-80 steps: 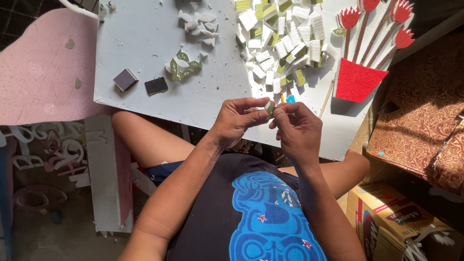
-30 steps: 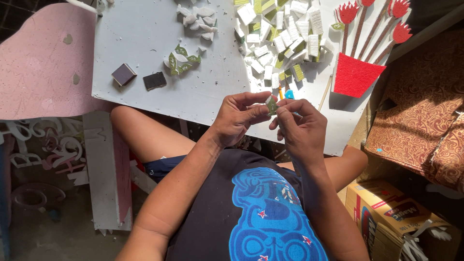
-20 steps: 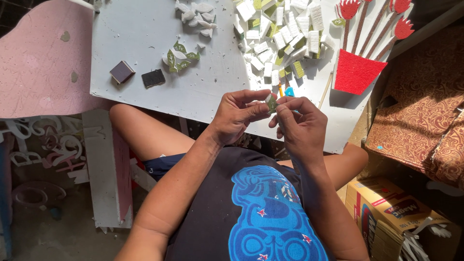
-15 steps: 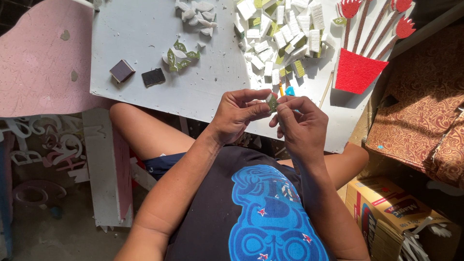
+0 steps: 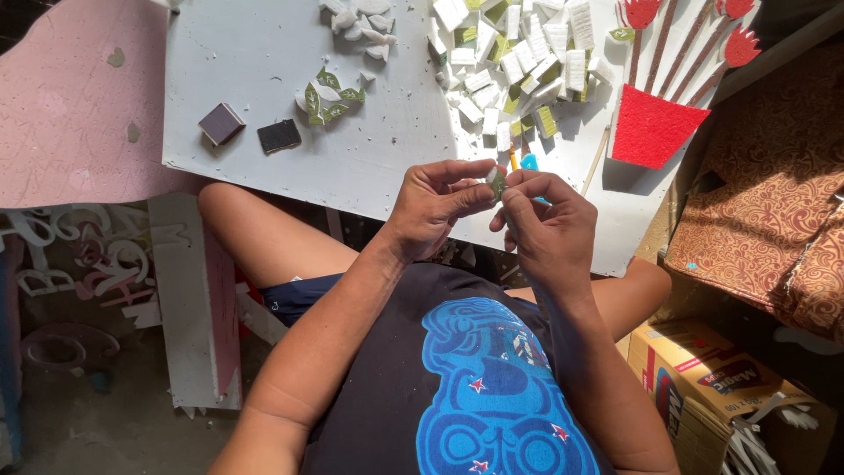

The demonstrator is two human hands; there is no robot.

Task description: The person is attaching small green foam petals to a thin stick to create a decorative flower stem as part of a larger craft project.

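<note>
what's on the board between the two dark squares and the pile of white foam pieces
A small cluster of green leaf cutouts lies there, with bare white board around it, in the head view.

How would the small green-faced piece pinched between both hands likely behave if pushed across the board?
The small piece looks foam-like, like the scattered white blocks, so probably very light. Its flat faces suggest sliding, not rolling. The left hand and right hand could probably dent it.

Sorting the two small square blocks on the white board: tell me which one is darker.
The right-hand square block, almost black; its neighbour, the purplish block, lies nearer the board's left edge.
</note>
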